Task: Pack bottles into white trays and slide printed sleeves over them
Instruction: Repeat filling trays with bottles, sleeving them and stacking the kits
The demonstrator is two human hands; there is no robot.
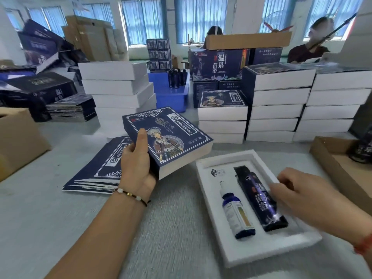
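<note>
My left hand [136,164] grips a sleeved box [171,137], dark blue with a printed figure, and holds it tilted above the table. A white foam tray [209,194] lies at the right front. In it lie a small blue dropper bottle [235,212] and a dark tube [259,200], side by side. My right hand [300,194] rests on the tray's right side, its thumb touching the dark tube and its fingers curled at the tray's rim.
A stack of flat printed sleeves [96,170] lies under my left hand. Piles of white boxes [277,103] stand behind, with a blue bin [171,93] of dark bottles. Cardboard boxes sit at the left [18,137] and right [342,164]. Two people sit at the back.
</note>
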